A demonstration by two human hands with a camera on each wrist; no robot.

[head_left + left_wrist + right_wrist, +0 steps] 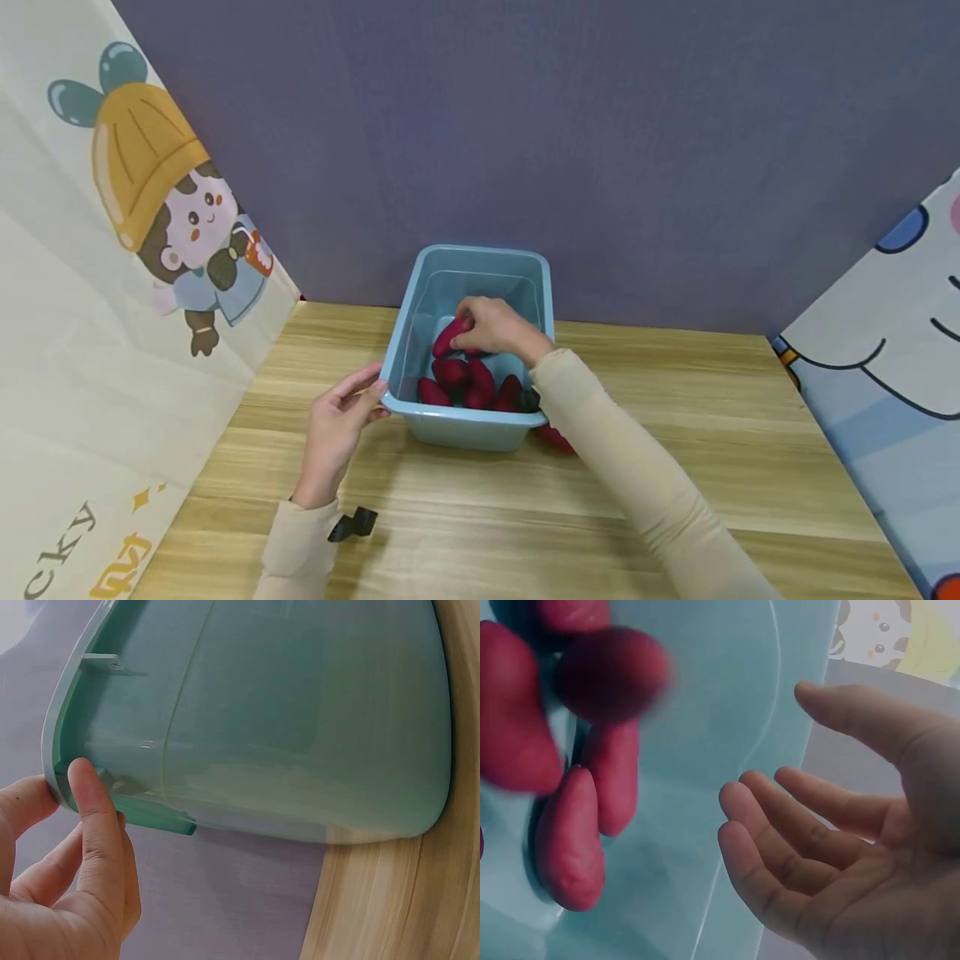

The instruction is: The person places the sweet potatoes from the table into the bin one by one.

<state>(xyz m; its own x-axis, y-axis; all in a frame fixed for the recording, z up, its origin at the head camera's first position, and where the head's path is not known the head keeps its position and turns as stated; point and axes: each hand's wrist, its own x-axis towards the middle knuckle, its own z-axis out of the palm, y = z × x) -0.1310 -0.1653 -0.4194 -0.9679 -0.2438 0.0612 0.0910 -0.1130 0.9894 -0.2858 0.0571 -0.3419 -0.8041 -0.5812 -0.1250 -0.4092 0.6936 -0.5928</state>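
A blue-green plastic bin point(465, 432) holds several red sweet potatoes point(478, 385). My left hand point(337, 425) grips the near left corner of its rim, with thumb and finger on either side of the edge in the left wrist view. Inside the bin is my right hand point(491, 323), just above a red sweet potato point(448, 337). In the right wrist view its fingers and thumb are spread apart with nothing between them. A blurred sweet potato point(615, 675) appears near that hand, above others, apart from the fingers.
A dark object point(529, 400) sits in the bin's near right corner; its kind is unclear. Another red item point(555, 437) lies on the wooden table point(450, 517) beside the bin, partly behind my right forearm. A grey-purple panel point(480, 150) stands right behind the bin.
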